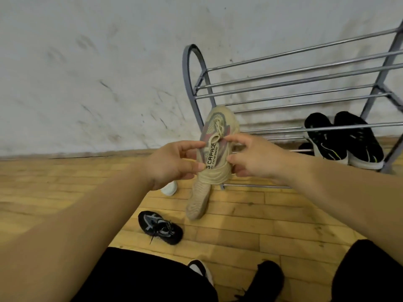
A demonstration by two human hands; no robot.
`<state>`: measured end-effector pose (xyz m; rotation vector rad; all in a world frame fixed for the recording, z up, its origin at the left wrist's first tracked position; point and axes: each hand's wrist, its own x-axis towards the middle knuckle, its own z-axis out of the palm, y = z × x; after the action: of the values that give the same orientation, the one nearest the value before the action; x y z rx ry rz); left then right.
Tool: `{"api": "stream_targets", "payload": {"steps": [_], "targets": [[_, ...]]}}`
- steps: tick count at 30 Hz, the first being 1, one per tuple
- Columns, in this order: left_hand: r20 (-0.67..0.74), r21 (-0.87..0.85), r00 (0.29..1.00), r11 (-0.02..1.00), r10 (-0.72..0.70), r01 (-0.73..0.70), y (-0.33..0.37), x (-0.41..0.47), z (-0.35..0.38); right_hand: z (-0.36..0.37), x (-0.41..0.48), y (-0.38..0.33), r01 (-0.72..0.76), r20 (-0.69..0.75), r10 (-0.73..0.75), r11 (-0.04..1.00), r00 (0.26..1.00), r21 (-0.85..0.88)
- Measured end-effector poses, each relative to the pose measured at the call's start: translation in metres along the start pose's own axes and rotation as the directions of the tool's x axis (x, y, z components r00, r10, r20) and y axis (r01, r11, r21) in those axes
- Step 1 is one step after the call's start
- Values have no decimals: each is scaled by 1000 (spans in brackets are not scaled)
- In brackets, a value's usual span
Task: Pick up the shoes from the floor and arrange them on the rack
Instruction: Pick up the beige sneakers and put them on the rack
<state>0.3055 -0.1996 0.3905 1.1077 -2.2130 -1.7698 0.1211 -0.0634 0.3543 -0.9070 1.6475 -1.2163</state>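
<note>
A beige sneaker (pixel 219 129) with grey and pink panels is held up in front of the metal shoe rack (pixel 294 83), toe pointing up. My left hand (pixel 172 164) grips its left side and my right hand (pixel 253 158) pinches its right side near the laces. A second beige shoe (pixel 197 203) hangs or stands just below it, sole showing. A pair of black sneakers with white soles (pixel 344 140) sits on the rack's lowest bars. On the floor lie a black and grey sneaker (pixel 160 226) and a white shoe (pixel 169 188), partly hidden by my left wrist.
A scuffed white wall (pixel 98 73) stands behind the rack. The floor is yellow wood planks (pixel 250 225). My knees in black trousers fill the bottom edge, with a white-toed shoe (pixel 201 270) and a black shoe (pixel 269 277) between them. The rack's upper bars hold nothing.
</note>
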Motion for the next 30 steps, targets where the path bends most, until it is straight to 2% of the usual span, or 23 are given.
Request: {"api": "stream_targets", "payload": {"steps": [5,11,12,13,15,16,17,20,24,27,30], "targets": [[-30,66,1000,998,5,-3,-21,-3,-20,27,19,13,-48,71,44,997,997,60],[14,174,998,983,62,-64,-36,18,-25,39,29,24,-115,-4,116,989,993,96],[48,253,996,964,70,-80,-36,22,-29,39,30,28,-137,-6,138,985,990,109],[86,403,994,910,68,-97,-36,27,-37,37,30,33,-162,-1,163,982,987,101],[111,705,993,701,38,-106,-44,37,-58,28,28,50,-229,32,229,973,973,22],[94,764,996,640,14,-81,-54,43,-69,23,25,62,-268,71,270,963,960,-40],[72,769,997,637,-13,-47,-69,52,-77,20,24,76,-312,105,321,945,941,-99],[33,671,994,739,-101,53,-148,79,-78,28,28,115,-444,127,468,878,875,-181],[0,674,987,729,-162,120,-268,132,-49,64,62,175,-547,65,559,826,827,-140],[-39,707,984,691,-174,150,-325,170,-24,88,87,224,-615,3,615,788,788,-8],[-46,817,991,565,-128,111,-350,197,-12,102,98,253,-654,-18,656,754,754,58]]}}
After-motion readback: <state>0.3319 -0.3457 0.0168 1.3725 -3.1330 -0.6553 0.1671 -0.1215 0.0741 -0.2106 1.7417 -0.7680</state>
